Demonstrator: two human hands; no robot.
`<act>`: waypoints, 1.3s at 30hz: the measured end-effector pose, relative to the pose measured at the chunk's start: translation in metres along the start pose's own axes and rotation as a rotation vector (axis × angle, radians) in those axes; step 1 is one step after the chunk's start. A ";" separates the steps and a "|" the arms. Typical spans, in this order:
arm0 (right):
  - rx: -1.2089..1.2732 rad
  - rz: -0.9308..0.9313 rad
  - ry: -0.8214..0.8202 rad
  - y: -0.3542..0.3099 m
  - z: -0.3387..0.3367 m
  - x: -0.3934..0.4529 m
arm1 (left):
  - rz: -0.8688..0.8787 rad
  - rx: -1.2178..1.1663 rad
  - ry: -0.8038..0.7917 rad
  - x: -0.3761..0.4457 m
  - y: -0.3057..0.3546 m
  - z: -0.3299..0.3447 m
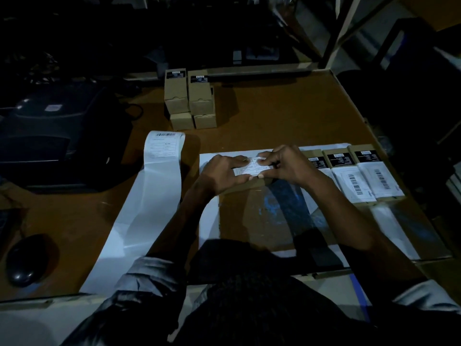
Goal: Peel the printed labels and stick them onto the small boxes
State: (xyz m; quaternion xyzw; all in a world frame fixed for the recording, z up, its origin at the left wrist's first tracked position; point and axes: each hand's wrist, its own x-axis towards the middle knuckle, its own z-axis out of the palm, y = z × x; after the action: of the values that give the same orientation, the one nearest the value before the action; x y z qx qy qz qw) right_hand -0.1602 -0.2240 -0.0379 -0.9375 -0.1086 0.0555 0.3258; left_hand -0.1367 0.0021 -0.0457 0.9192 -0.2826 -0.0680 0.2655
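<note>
1. One dark mouse point(25, 260) lies at the near left of the desk point(287, 113), and one dark printer point(55, 138) sits beyond it.
2. One long strip of label paper point(139, 208) runs from the near edge up to a curled end carrying one printed label with a barcode.
3. Four plain small boxes point(190, 101) stand stacked at the far middle, two of them with black stickers on top.
4. The left hand point(222, 173) has thumb and fingers curled, pinching the left end of one white label point(252, 168).
5. The right hand point(287, 168) pinches the right end of that label; whether a box lies under it, I cannot tell.
6. Three labelled boxes point(359, 173) lie side by side at the right, just beside the right hand.
</note>
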 end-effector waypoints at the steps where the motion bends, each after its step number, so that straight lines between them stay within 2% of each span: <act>1: 0.011 -0.003 -0.005 0.002 -0.001 0.000 | 0.002 0.017 -0.010 -0.001 -0.003 -0.002; 12: 0.026 0.056 -0.095 0.004 -0.006 0.004 | -0.021 -0.083 -0.029 -0.015 -0.023 -0.004; 18: -0.235 0.141 0.172 -0.017 0.023 0.005 | -0.032 -0.119 0.017 -0.017 -0.023 -0.001; 22: -0.291 0.126 0.235 -0.023 0.033 0.001 | -0.033 -0.152 0.015 -0.017 -0.023 -0.001; 28: -0.053 0.066 0.036 -0.002 0.012 -0.007 | -0.039 -0.155 0.013 -0.018 -0.023 -0.001; 32: 0.001 0.127 -0.062 0.000 0.002 -0.005 | -0.038 -0.175 0.015 -0.023 -0.021 -0.001; 39: -0.128 0.143 0.117 -0.031 0.023 0.001 | -0.043 -0.207 0.019 -0.022 -0.023 -0.001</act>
State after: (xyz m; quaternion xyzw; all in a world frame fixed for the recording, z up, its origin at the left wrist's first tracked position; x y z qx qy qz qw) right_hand -0.1685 -0.1865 -0.0368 -0.9634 -0.0254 0.0171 0.2663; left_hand -0.1439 0.0305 -0.0576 0.8933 -0.2519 -0.0936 0.3601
